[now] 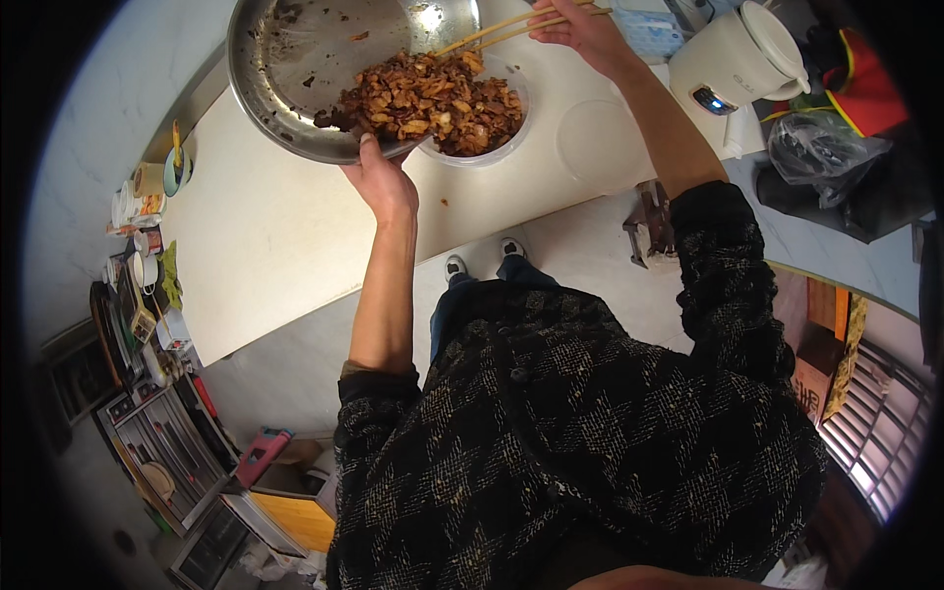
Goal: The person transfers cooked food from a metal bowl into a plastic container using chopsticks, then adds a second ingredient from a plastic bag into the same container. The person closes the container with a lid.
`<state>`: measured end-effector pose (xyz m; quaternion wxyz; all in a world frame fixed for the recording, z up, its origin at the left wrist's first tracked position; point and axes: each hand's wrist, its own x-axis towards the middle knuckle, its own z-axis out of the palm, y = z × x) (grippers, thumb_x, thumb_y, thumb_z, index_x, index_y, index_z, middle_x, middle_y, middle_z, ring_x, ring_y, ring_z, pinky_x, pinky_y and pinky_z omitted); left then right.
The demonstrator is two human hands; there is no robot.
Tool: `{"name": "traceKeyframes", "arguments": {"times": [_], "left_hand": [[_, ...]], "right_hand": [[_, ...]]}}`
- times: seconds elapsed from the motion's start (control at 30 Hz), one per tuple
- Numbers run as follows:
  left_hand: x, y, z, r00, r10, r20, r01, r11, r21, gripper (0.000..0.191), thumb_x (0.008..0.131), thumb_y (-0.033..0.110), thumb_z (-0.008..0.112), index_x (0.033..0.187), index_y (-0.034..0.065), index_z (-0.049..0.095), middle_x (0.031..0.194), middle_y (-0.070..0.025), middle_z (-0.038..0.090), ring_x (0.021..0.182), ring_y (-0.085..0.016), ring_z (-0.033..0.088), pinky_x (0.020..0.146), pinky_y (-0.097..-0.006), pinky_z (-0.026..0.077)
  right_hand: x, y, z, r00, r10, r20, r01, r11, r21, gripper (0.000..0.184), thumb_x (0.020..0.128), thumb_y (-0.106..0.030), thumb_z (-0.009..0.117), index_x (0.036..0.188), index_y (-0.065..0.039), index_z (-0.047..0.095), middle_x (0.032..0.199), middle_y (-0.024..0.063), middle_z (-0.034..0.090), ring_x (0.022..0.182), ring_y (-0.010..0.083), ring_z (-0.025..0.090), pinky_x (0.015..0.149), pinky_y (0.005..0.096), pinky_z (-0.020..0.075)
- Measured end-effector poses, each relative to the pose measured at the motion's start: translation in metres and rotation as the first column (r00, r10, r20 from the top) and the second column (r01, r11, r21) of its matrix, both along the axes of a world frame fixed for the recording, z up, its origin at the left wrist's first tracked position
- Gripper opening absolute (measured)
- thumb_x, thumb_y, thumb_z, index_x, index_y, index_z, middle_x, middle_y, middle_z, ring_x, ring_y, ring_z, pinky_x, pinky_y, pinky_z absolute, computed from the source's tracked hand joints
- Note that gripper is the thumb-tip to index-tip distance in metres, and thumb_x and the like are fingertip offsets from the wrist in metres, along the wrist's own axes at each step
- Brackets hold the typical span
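My left hand [385, 181] grips the near rim of a large round steel basin [310, 74], thumb on its inside. The basin tilts to the right over a clear plastic tub [521, 129]. Brown cooked food pieces [413, 96], perhaps sliced meat, lie heaped at the basin's lower edge and continue into the tub. Sauce and dark scraps cling to the basin's bare part. In my right hand [582, 33] is a pair of wooden chopsticks [509, 29], their tips at the far side of the heap. A translucent round lid [601, 146] rests on the table to the tub's right.
The pale table [295, 221] bears a small food crumb [444, 201] near its front. At the right stand a cream electric cooker [730, 63] with a lit display, and a clear plastic bag [818, 151]. Cups and a teal bowl [178, 172] line the left end. A wooden stool [653, 225] stands below.
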<state>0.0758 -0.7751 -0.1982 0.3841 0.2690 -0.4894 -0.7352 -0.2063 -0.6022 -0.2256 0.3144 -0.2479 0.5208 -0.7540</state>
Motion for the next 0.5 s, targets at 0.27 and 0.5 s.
{"name": "traceKeyframes", "arguments": {"times": [0.27,0.5], "left_hand": [[-0.009,0.004,0.004,1.0,-0.012,-0.016,0.012,1.0,-0.01,0.056,0.092,0.004,0.036,0.144,0.0086,0.014,0.142,-0.0185,0.029,0.124,-0.034,0.043,0.094,-0.0515,0.051],[-0.009,-0.001,-0.001,1.0,-0.012,-0.026,0.011,0.999,-0.035,0.058,0.093,0.003,0.037,0.145,0.0101,0.012,0.143,-0.0182,0.028,0.124,-0.033,0.043,0.095,-0.0494,0.051]], "right_hand": [[0.004,0.016,0.016,0.997,-0.057,-0.055,0.061,0.994,0.086,0.037,0.101,-0.031,0.041,0.105,0.002,0.057,0.09,0.0151,0.065,0.08,0.0225,0.067,0.074,0.0329,0.057],[-0.001,0.025,0.031,0.999,0.007,-0.043,-0.003,0.996,0.086,0.038,0.101,-0.03,0.04,0.106,0.004,0.056,0.09,0.0152,0.065,0.082,0.0228,0.067,0.074,0.0327,0.0569]]}}
